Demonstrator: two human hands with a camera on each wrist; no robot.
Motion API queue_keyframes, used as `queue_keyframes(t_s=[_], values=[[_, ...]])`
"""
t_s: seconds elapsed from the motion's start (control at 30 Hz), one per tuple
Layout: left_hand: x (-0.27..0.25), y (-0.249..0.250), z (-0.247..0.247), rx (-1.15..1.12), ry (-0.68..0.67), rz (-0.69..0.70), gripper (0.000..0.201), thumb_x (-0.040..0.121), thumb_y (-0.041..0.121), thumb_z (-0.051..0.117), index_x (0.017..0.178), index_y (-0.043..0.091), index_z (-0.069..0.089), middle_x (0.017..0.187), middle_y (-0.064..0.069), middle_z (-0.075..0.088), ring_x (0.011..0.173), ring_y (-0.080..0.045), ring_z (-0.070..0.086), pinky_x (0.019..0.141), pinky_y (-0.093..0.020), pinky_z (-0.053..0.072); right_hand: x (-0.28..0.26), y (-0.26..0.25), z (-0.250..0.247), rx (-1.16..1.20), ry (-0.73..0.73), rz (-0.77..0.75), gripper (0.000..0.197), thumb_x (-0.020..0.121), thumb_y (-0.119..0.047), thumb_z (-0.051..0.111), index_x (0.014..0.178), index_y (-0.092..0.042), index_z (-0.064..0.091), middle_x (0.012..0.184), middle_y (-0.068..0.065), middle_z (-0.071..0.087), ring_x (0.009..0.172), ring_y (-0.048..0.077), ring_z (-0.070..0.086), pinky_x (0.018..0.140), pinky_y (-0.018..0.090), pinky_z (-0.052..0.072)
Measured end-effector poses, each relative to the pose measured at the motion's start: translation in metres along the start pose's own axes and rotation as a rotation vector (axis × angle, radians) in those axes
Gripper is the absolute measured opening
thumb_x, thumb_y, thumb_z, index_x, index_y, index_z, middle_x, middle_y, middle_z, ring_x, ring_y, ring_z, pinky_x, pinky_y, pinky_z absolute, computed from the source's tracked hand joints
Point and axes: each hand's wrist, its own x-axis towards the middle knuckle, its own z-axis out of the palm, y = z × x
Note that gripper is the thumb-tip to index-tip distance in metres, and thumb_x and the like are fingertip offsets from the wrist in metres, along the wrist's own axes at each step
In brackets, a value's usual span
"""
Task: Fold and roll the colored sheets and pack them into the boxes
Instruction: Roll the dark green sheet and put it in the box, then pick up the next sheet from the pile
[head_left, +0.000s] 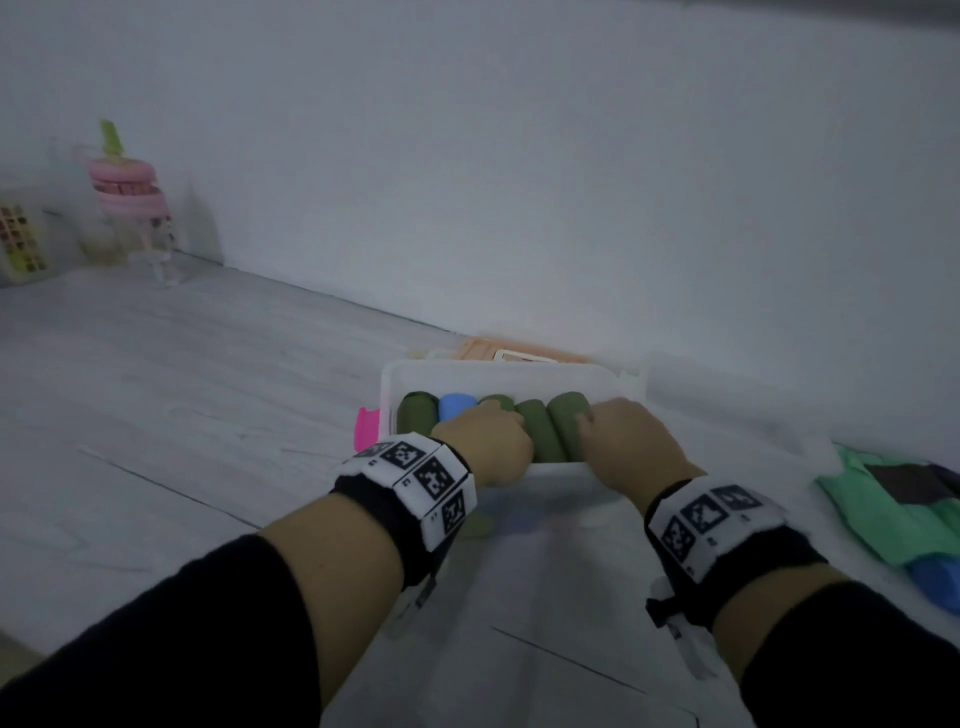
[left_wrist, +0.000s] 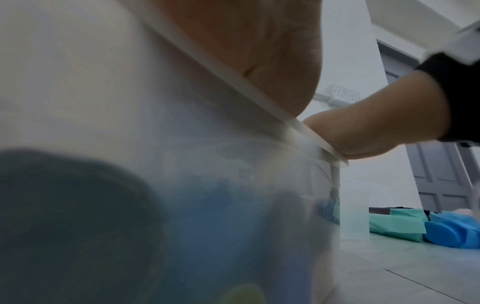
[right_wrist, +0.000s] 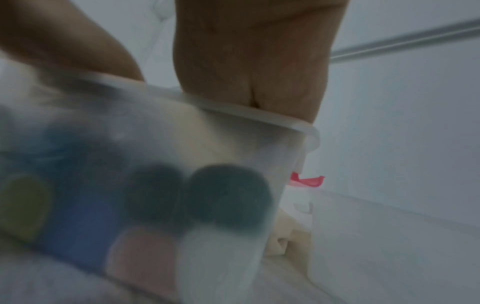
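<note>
The olive rolls (head_left: 545, 431) lie side by side in the top layer of the translucent box (head_left: 519, 371), with one blue roll (head_left: 456, 406) among them toward the left end. Their long axes run from the near wall of the box to the far wall, so across the line between the two hands. Both hands come over the near rim. The left hand (head_left: 488, 449) presses on the rolls near the middle of the row, the right hand (head_left: 628, 441) on the rightmost olive roll, near the right end of the box. The fingers reach down among the rolls and are hidden, so I cannot tell if they grip or only push. Both wrists are bent down over the rim.

Through the wall, the wrist views show a lower layer of rolls, blue, yellow and pinkish. I judge the hands are seating this top row.

On the floor to the right of the box lie the green sheets (head_left: 893, 514) and a blue sheet (head_left: 935, 577), not yet packed. A pink piece (head_left: 368, 428) sits at the left end of the box.
</note>
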Motion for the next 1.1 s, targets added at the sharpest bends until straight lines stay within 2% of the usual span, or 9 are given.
queue_keyframes(t_s=[0.07,0.2,0.27,0.37,0.5,0.57,0.83,1.0,1.1], values=[[0.000,-0.001,0.001,-0.035,0.076,0.005,0.038,0.099,0.012,0.032,0.127,0.005,0.057,0.139,-0.011,0.045,0.121,-0.030,0.042,0.107,-0.041,0.031,-0.013,0.002,0.008,0.211,0.232,0.039,0.027,0.098,-0.018,0.035,0.094,-0.006,0.058,0.097,0.013,0.057,0.092,0.030,0.055,0.076,0.036,0.042],[-0.008,0.003,0.002,0.007,0.170,0.011,0.037,0.100,0.014,0.032,0.130,0.007,0.052,0.138,-0.010,0.046,0.122,-0.029,0.042,0.105,-0.038,0.034,-0.045,0.021,0.027,0.464,0.512,0.007,0.023,0.094,-0.010,0.048,0.110,-0.006,0.063,0.115,0.010,0.055,0.111,0.024,0.047,0.099,0.033,0.036],[-0.011,0.008,-0.002,0.001,0.185,-0.036,0.035,0.098,0.014,0.035,0.128,0.007,0.052,0.136,-0.011,0.045,0.120,-0.030,0.042,0.101,-0.038,0.037,-0.062,0.041,0.032,0.464,0.520,0.079,0.028,0.094,-0.012,0.050,0.119,-0.009,0.060,0.123,0.009,0.053,0.118,0.024,0.044,0.102,0.032,0.032],[-0.016,0.028,-0.013,-0.210,0.429,-0.140,0.030,0.093,0.016,0.042,0.119,0.008,0.054,0.125,-0.011,0.046,0.113,-0.029,0.042,0.095,-0.040,0.041,-0.083,0.078,0.037,0.431,0.446,0.180,0.029,0.094,-0.016,0.050,0.121,-0.013,0.059,0.125,0.006,0.053,0.118,0.022,0.045,0.100,0.033,0.032],[-0.005,0.104,-0.033,-0.378,0.702,0.071,0.031,0.090,0.022,0.049,0.118,0.012,0.056,0.122,-0.006,0.048,0.115,-0.025,0.042,0.097,-0.038,0.039,-0.108,0.131,0.034,0.437,0.232,0.337,0.029,0.095,-0.026,0.047,0.122,-0.023,0.057,0.127,0.000,0.051,0.115,0.019,0.048,0.099,0.034,0.035],[0.003,0.153,-0.037,-0.410,0.651,0.170,0.031,0.091,0.028,0.047,0.119,0.017,0.055,0.124,-0.002,0.047,0.117,-0.022,0.041,0.095,-0.035,0.037,-0.119,0.157,0.031,0.401,0.119,0.387,0.030,0.094,-0.029,0.049,0.123,-0.026,0.055,0.128,0.000,0.050,0.115,0.020,0.049,0.101,0.036,0.037],[0.054,0.306,0.001,-0.190,-0.097,0.178,0.048,0.093,0.040,0.049,0.133,0.014,0.047,0.135,-0.011,0.043,0.119,-0.030,0.047,0.095,-0.036,0.042,-0.181,0.279,0.031,0.392,-0.093,0.524,0.036,0.090,-0.028,0.056,0.125,-0.023,0.053,0.132,0.005,0.048,0.120,0.022,0.048,0.102,0.036,0.039],[0.083,0.365,0.018,-0.103,-0.164,0.167,0.058,0.089,0.040,0.058,0.135,0.008,0.044,0.134,-0.013,0.048,0.119,-0.028,0.050,0.091,-0.030,0.042,-0.219,0.352,0.021,0.274,0.081,0.608,0.036,0.087,-0.016,0.056,0.122,-0.013,0.057,0.124,0.013,0.050,0.113,0.028,0.047,0.094,0.029,0.035],[0.096,0.388,0.022,-0.029,-0.179,0.112,0.057,0.082,0.045,0.067,0.123,0.007,0.055,0.124,-0.011,0.058,0.113,-0.027,0.056,0.092,-0.033,0.047,-0.227,0.386,0.020,0.208,-0.002,0.664,0.037,0.088,-0.021,0.055,0.123,-0.011,0.053,0.128,0.015,0.047,0.114,0.032,0.047,0.092,0.031,0.039]])
